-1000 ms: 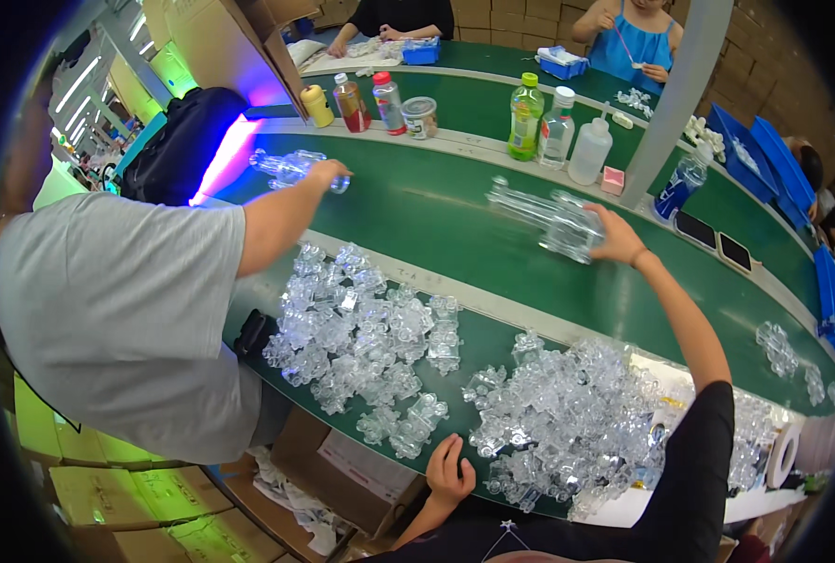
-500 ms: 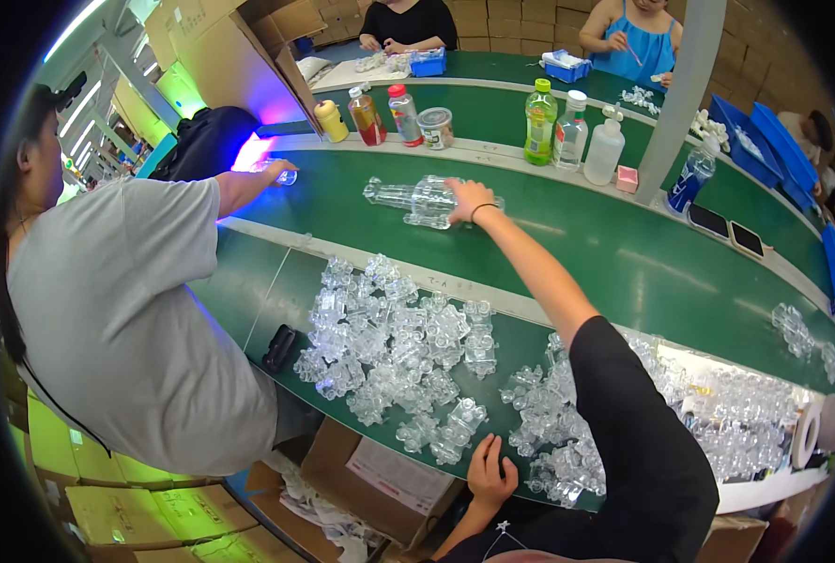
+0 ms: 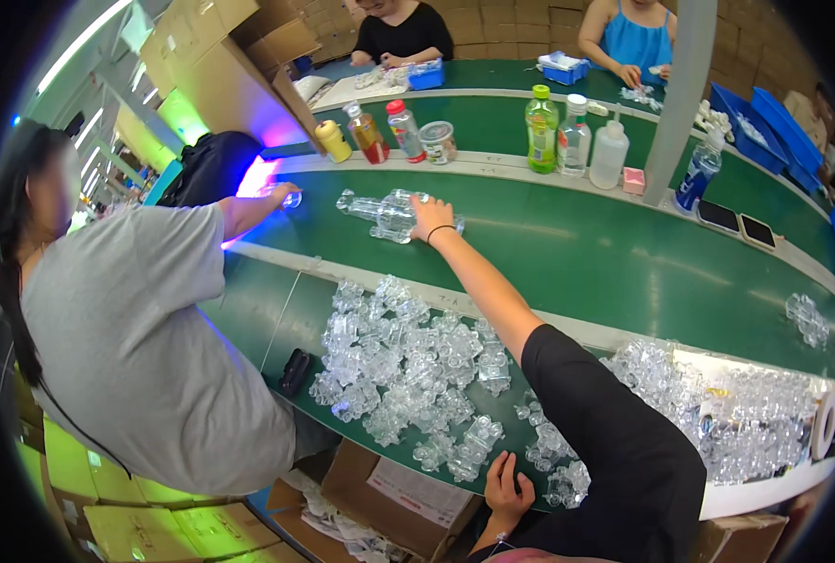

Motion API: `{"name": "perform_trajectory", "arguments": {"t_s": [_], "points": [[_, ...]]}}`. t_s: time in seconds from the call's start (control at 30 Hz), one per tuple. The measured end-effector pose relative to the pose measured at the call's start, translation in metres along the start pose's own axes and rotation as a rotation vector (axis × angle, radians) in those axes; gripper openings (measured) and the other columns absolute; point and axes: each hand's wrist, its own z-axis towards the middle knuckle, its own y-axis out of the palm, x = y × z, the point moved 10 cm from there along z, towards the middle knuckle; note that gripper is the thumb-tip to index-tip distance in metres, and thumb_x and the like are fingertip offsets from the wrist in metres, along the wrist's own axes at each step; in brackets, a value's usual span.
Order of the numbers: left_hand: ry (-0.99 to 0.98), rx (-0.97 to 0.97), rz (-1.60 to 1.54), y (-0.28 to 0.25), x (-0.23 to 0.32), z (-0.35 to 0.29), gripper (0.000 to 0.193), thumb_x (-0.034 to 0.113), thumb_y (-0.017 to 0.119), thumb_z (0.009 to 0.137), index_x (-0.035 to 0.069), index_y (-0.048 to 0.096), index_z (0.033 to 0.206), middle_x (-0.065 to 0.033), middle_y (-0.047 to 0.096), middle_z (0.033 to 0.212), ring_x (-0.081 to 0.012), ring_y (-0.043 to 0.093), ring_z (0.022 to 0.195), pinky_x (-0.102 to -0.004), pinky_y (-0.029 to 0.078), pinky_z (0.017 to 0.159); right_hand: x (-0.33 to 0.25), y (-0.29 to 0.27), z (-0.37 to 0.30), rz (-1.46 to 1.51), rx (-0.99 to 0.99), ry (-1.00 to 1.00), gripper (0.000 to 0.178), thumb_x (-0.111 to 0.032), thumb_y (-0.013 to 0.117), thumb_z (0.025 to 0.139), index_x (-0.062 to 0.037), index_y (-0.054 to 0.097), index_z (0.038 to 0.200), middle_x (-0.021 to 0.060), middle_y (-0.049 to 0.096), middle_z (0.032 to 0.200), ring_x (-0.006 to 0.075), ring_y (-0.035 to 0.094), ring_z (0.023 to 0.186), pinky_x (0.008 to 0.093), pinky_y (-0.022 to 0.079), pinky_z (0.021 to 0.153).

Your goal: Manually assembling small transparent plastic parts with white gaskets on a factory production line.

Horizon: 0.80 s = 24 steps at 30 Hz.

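My right hand (image 3: 433, 220) reaches out over the green belt, its fingers bent around the near end of a row of clear plastic figure-shaped pieces (image 3: 391, 217) lying on the belt. Part of the row is hidden under my fingers. My left hand (image 3: 509, 490) rests at the front edge of the worktop, fingers loosely curled and apart, with nothing seen in it. Just beyond it lies a large heap of similar clear plastic pieces (image 3: 408, 361). A second heap (image 3: 553, 441) lies partly behind my right arm.
A person in a grey shirt (image 3: 145, 338) at left holds a clear piece (image 3: 291, 199) near purple light. Bottles (image 3: 541, 129) and a jar (image 3: 438, 143) line the belt's far ledge, beside a grey post (image 3: 680, 103). Cardboard boxes (image 3: 394, 488) stand below the worktop.
My right hand has moved left along the belt, and the row of clear pieces has shifted left with it. My left hand stays at the worktop edge. The view has turned slightly.
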Motion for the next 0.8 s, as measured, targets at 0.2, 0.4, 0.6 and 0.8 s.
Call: {"name": "perform_trajectory", "arguments": {"t_s": [0.2,0.4,0.6,0.8], "points": [[0.05,-0.059,-0.027,0.014,0.002,-0.004,0.034,0.007,0.048,0.08,-0.007,0.053,0.111,-0.0247,0.052,0.111,-0.0393,0.054,0.097,-0.0424,0.048,0.08,0.013,-0.018,-0.014,-0.027,-0.099,-0.091,0.104,-0.045,0.083,0.049,-0.0188,0.032,0.136,0.0175,0.047,0.125,0.0332,0.042,0.12,0.0596,0.034,0.094],[-0.013,-0.07,0.043,0.009,-0.006,-0.003,0.033,0.005,0.043,0.084,-0.011,0.048,0.113,-0.0269,0.048,0.114,-0.0391,0.052,0.099,-0.0414,0.048,0.08,0.092,-0.142,-0.152,0.072,-0.107,-0.61,0.058,-0.027,0.068,0.071,-0.0137,0.047,0.123,0.0116,0.052,0.119,0.0295,0.05,0.11,0.0439,0.04,0.093],[0.031,-0.088,0.061,0.015,0.01,-0.007,0.033,0.003,0.039,0.086,-0.012,0.048,0.114,-0.0266,0.046,0.117,-0.0349,0.053,0.096,-0.0365,0.048,0.076,0.381,-0.365,-0.331,-0.351,0.033,0.056,0.035,-0.005,0.058,0.069,-0.0118,0.061,0.103,0.0099,0.063,0.1,0.0294,0.058,0.096,0.0395,0.046,0.086],[0.03,-0.084,0.134,0.011,0.004,-0.002,0.033,0.004,0.04,0.086,-0.01,0.049,0.115,-0.0256,0.046,0.117,-0.0368,0.051,0.102,-0.0396,0.046,0.083,0.634,-0.419,-0.494,-0.98,-0.184,0.715,0.076,-0.013,0.074,0.062,-0.0185,0.04,0.129,0.0067,0.043,0.134,0.025,0.04,0.125,0.0382,0.038,0.099]]}}
